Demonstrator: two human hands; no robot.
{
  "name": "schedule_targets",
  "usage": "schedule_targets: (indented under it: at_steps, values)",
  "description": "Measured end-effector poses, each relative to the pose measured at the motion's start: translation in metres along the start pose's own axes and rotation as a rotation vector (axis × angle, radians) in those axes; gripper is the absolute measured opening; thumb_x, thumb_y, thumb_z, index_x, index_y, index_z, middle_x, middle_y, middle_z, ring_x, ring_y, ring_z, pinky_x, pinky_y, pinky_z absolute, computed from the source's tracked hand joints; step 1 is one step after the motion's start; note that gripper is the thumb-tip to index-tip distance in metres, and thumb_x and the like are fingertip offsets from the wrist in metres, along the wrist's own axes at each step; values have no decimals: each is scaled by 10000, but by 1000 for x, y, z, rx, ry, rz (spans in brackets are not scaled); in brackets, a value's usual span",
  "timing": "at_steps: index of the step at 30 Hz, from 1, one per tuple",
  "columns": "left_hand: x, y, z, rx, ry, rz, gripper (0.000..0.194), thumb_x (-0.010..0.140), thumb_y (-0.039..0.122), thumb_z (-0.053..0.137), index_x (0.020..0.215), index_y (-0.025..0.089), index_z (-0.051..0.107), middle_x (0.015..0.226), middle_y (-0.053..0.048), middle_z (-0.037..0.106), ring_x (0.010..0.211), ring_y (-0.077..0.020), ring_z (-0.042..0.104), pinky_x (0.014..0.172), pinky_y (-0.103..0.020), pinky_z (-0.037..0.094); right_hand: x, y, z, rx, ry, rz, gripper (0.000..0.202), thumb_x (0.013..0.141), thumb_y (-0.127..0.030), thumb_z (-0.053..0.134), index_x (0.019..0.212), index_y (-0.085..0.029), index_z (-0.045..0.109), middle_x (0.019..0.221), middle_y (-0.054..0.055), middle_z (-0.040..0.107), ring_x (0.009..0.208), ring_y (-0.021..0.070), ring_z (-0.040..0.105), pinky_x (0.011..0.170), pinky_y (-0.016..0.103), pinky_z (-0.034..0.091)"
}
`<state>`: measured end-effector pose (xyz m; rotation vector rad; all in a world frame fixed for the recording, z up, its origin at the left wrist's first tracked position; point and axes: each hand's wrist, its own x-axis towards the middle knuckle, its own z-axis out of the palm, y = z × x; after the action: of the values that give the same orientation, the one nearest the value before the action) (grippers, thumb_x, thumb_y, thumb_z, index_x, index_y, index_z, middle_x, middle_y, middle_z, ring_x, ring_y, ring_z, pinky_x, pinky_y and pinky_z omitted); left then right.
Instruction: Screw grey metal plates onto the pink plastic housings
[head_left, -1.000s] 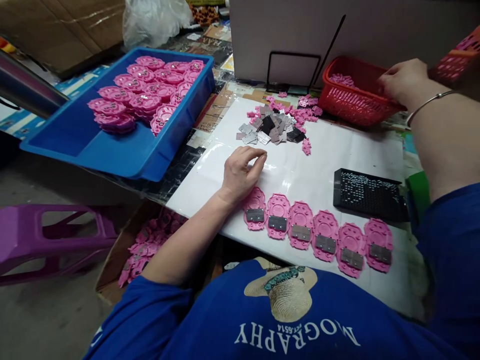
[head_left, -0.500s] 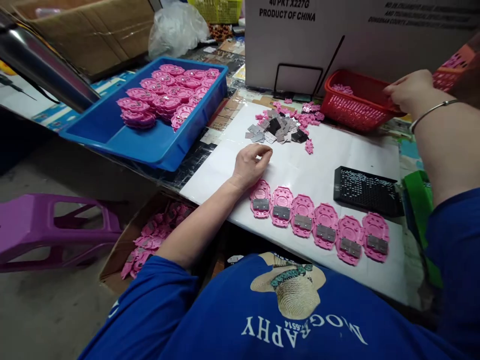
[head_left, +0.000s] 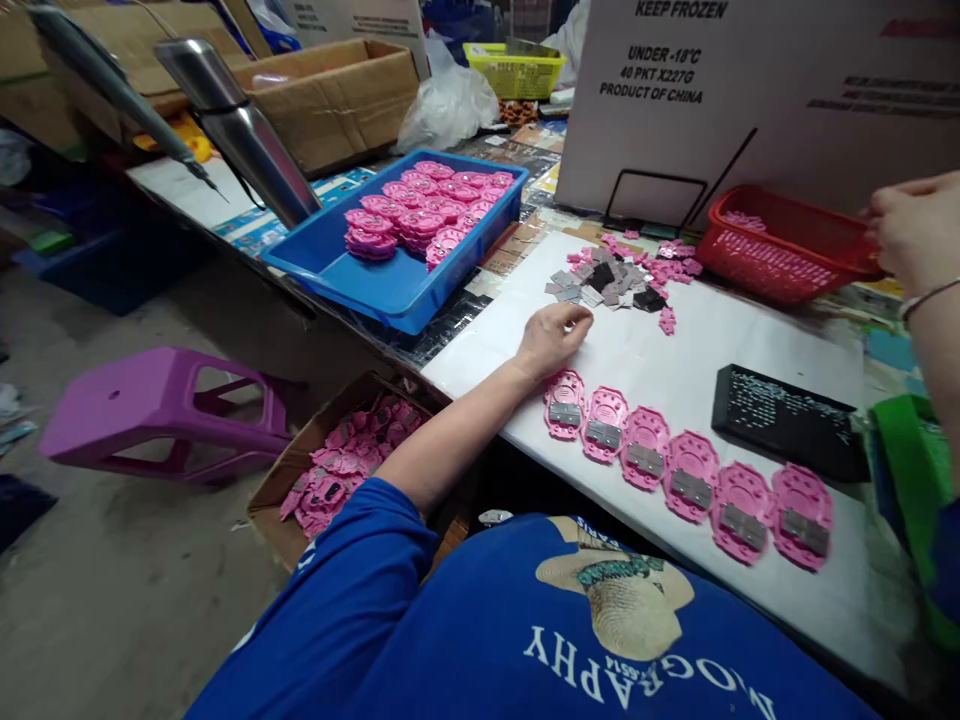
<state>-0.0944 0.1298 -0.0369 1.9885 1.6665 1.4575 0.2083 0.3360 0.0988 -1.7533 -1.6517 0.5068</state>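
Note:
My left hand (head_left: 553,342) rests on the white board (head_left: 487,352), its fingers curled and closed; whatever they hold, if anything, is hidden. Just below it begins a slanting row of pink plastic plates (head_left: 643,447), several of them, each with a grey metal plate across its lower part. Above the hand lies a loose pile of grey and black metal plates (head_left: 611,280) with small pink parts (head_left: 675,265) around it. My right hand (head_left: 919,230) is at the right edge of view, beside the end of the red basket (head_left: 780,260). Its fingers are closed; their contents cannot be made out.
A black holder (head_left: 787,420) with many small silver pieces lies right on the board. Left stands a blue tray (head_left: 360,290) of stacked pink parts, with a steel flask (head_left: 262,160) beside it. Below are a carton of pink parts (head_left: 270,520) and a purple stool (head_left: 142,400).
The view has swung left, showing more of the floor and flask. My right hand has shifted right from over the basket to beside its end. My left hand stays by the row.

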Motion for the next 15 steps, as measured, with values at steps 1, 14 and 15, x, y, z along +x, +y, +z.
schedule_targets:
  at_steps: [1,14,15]
  values:
    - [0,3,-3,-14,16,-14,100,868,136,604,865,143,704,860,-44,734,763,-121,645,760,-239,505,-7,-11,1,85,2,27,261,1015,-364,520,1158,-177,634,1225,121,594,1068,186,613,906,336,535]
    - [-111,59,-42,305,-200,192,451,907,527,587,1131,140,644,1125,-141,654,1058,-272,572,897,-454,529,-171,-73,95,330,-1266,-14,74,893,-61,634,866,-105,687,676,2,532,526,39,395,461,180,288]
    - [-114,57,-42,284,-226,195,416,926,487,574,1145,139,633,1133,-142,649,1095,-274,565,924,-463,528,-178,-70,103,320,-1320,4,71,878,-64,652,835,-116,673,659,-8,516,522,42,384,464,181,290]
